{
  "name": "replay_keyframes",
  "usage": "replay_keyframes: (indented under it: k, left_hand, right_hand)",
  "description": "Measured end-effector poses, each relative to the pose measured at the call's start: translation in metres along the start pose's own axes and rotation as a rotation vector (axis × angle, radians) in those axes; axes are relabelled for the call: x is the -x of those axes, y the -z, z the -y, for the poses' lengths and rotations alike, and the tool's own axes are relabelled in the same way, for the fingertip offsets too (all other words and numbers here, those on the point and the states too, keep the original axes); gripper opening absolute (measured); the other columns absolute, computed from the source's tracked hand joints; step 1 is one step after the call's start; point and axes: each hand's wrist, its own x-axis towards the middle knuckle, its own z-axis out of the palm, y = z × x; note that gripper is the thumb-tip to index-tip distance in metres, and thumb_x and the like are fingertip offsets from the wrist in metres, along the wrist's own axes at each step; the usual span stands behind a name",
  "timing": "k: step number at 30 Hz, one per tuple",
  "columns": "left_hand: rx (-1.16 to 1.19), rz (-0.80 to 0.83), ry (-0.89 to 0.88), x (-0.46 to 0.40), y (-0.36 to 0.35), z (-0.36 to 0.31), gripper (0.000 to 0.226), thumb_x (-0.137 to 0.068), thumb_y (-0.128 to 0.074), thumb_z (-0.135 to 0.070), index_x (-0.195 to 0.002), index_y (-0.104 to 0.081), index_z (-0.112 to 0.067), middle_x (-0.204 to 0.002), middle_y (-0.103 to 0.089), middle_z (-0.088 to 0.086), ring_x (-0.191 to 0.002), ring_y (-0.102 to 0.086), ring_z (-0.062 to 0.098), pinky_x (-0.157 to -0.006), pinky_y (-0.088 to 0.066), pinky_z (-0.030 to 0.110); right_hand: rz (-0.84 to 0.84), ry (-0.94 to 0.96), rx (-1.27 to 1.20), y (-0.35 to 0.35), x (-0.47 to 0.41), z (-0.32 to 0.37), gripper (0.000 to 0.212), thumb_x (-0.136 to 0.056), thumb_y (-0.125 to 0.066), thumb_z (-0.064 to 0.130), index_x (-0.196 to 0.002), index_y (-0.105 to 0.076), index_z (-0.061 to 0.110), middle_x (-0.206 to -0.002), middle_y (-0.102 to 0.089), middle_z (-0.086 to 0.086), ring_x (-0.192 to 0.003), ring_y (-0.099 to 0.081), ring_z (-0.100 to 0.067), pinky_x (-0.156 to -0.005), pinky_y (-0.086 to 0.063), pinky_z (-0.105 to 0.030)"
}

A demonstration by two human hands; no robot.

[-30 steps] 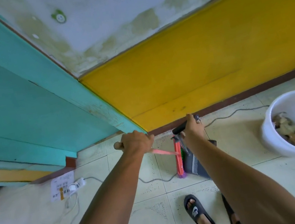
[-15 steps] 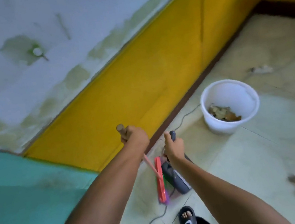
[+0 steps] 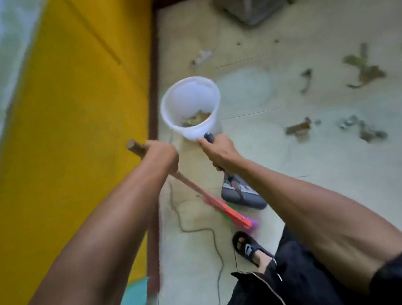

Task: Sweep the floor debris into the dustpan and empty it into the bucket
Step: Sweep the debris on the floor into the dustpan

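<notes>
Left hand (image 3: 161,154) clamped on broom (image 3: 227,209) handle, right hand (image 3: 219,150) gripping dustpan (image 3: 242,196) handle. Dustpan low by floor; white bucket (image 3: 190,108) just ahead, debris (image 3: 365,72) scattered right.

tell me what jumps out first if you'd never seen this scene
The bright yellow wall fills the left side. In the middle, a white bucket with some debris in its bottom stands on the tiled floor beside it. Below that, the left hand grips a broom and the right hand a grey dustpan, while scattered debris litters the floor at right.
</notes>
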Motion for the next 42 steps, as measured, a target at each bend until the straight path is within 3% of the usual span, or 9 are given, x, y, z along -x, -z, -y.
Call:
replay_keyframes:
  k: [4,7,9,13,18,25,30,34,42]
  left_hand:
    - [-0.244,-0.093,-0.125,0.020,0.075,-0.075,0.045,-0.089,-0.057,-0.045,-0.130,-0.053,-0.027,-0.136,-0.051,-0.004,-0.129,-0.048,0.025,-0.103,-0.038,0.040]
    - [-0.266,-0.199,-0.207,0.048,0.129,-0.136,0.069,-0.079,-0.054,-0.071,-0.127,-0.057,-0.022,-0.129,-0.057,0.000,-0.125,-0.052,0.027,-0.104,-0.039,0.040]
    - [-0.322,-0.273,-0.245,0.069,0.161,-0.180,0.072,-0.081,-0.044,-0.076,-0.125,-0.059,-0.020,-0.123,-0.060,0.000,-0.122,-0.054,0.026,-0.103,-0.038,0.037]
    - [-0.437,-0.474,-0.330,0.113,0.212,-0.267,0.051,-0.092,-0.051,-0.055,-0.126,-0.059,-0.019,-0.126,-0.060,-0.001,-0.119,-0.055,0.021,-0.097,-0.039,0.031]
    - [-0.526,-0.527,-0.447,0.162,0.256,-0.355,0.035,-0.092,-0.061,-0.032,-0.122,-0.064,-0.015,-0.121,-0.062,0.000,-0.113,-0.060,0.022,-0.088,-0.045,0.031]
    - [-0.703,-0.906,-0.532,0.207,0.324,-0.449,0.034,-0.090,-0.061,-0.038,-0.116,-0.065,-0.016,-0.112,-0.065,0.000,-0.103,-0.064,0.021,-0.086,-0.049,0.029]
    - [-0.693,-1.082,-0.571,0.219,0.386,-0.505,0.023,-0.087,-0.064,-0.025,-0.108,-0.070,-0.018,-0.103,-0.068,-0.004,-0.094,-0.066,0.016,-0.070,-0.046,0.026]
    - [-0.695,-1.139,-0.602,0.215,0.444,-0.553,0.019,-0.089,-0.061,-0.022,-0.105,-0.070,-0.019,-0.098,-0.068,-0.005,-0.089,-0.065,0.014,-0.068,-0.044,0.025]
    - [-0.760,-1.167,-0.661,0.216,0.548,-0.650,0.021,-0.088,-0.062,-0.025,-0.105,-0.069,-0.016,-0.086,-0.062,-0.004,-0.075,-0.059,0.014,-0.063,-0.043,0.024]
  right_hand:
    - [-0.150,-0.081,-0.100,0.081,0.008,-0.026,0.042,-0.078,-0.052,0.053,-0.059,-0.044,0.016,-0.057,-0.050,-0.005,-0.036,-0.045,-0.019,-0.035,-0.038,-0.023]
    - [-0.317,-0.143,-0.170,0.149,0.023,-0.054,0.041,-0.076,-0.051,0.054,-0.060,-0.044,0.017,-0.058,-0.052,-0.004,-0.037,-0.046,-0.020,-0.037,-0.039,-0.023]
    - [-0.397,-0.165,-0.172,0.194,0.038,-0.075,0.042,-0.076,-0.051,0.053,-0.057,-0.043,0.017,-0.056,-0.051,-0.003,-0.037,-0.046,-0.020,-0.037,-0.038,-0.023]
    - [-0.510,-0.227,-0.202,0.279,0.071,-0.120,0.040,-0.074,-0.055,0.052,-0.057,-0.043,0.018,-0.052,-0.049,0.000,-0.035,-0.043,-0.017,-0.035,-0.035,-0.020]
    - [-0.623,-0.280,-0.203,0.376,0.111,-0.162,0.028,-0.072,-0.058,0.038,-0.062,-0.042,0.017,-0.054,-0.048,-0.001,-0.038,-0.043,-0.015,-0.037,-0.034,-0.019]
    - [-0.743,-0.363,-0.035,0.482,0.169,-0.203,0.023,-0.074,-0.055,0.027,-0.061,-0.040,0.017,-0.064,-0.052,-0.004,-0.046,-0.042,-0.017,-0.044,-0.029,-0.023]
    - [-0.764,-0.421,0.145,0.552,0.184,-0.223,0.022,-0.072,-0.050,0.019,-0.059,-0.033,0.015,-0.062,-0.042,-0.002,-0.047,-0.033,-0.019,-0.045,-0.024,-0.026]
    - [-0.739,-0.498,0.345,0.612,0.182,-0.238,0.013,-0.074,-0.052,0.019,-0.064,-0.043,0.017,-0.071,-0.049,-0.003,-0.059,-0.048,-0.024,-0.048,-0.030,-0.027]
    - [-0.541,-0.743,0.668,0.717,0.199,-0.301,0.018,-0.085,-0.051,0.032,-0.070,-0.049,0.023,-0.093,-0.066,-0.004,-0.082,-0.061,-0.024,-0.076,-0.038,-0.035]
